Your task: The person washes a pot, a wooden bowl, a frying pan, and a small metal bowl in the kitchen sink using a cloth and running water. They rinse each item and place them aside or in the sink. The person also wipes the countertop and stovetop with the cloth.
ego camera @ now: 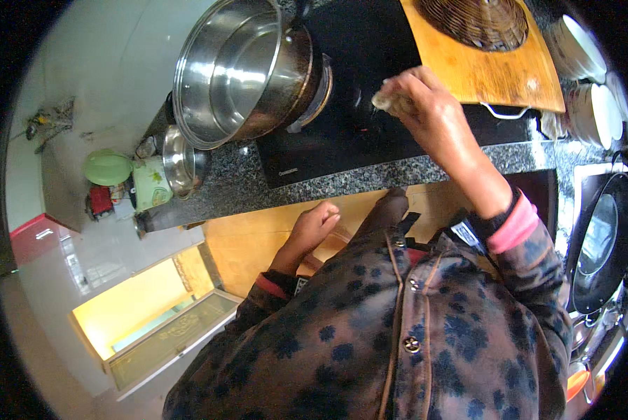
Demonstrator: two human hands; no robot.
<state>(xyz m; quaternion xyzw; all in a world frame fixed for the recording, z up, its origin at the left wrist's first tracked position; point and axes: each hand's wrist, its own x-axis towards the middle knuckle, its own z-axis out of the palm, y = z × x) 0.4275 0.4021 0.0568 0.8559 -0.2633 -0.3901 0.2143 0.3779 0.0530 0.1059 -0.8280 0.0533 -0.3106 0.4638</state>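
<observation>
My right hand (424, 105) grips a bunched, pale cloth (386, 102) just over the black glass cooktop (345, 136). Only a small part of the cloth shows past my fingers. My left hand (314, 224) hangs in front of the counter edge, its fingers curled in and nothing visible in them. To the left on the cooktop stands a large steel pot (240, 79), its wide mouth turned towards me in this view and no contents visible. Right of my right hand lies a wooden cutting board (492, 79) with a white handle.
A brown woven wicker piece (476, 23) sits on the board. Stacked white bowls (589, 113) stand at the right, near a sink (600, 236). On the left are a steel basin (179, 160), a green bowl (108, 167) and an open cabinet door (172, 336).
</observation>
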